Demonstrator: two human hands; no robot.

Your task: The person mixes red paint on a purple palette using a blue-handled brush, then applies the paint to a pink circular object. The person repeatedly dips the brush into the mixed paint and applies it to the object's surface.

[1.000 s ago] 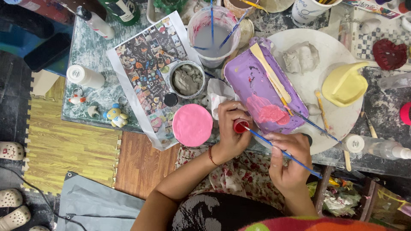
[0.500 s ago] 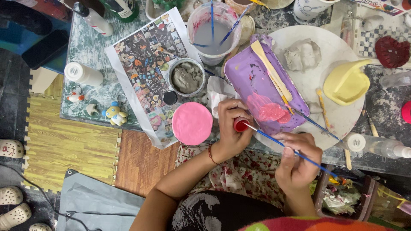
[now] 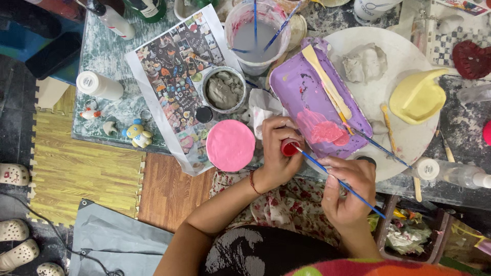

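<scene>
Red pot (image 3: 289, 148) in left hand (image 3: 279, 153) — brush (image 3: 337, 181) touching

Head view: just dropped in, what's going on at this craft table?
A person is painting. The left hand holds a small red object, and the right hand touches a thin blue brush to it. Beside them lie a purple tray with pink paint, a pink disc and a cup of grey water.
</scene>
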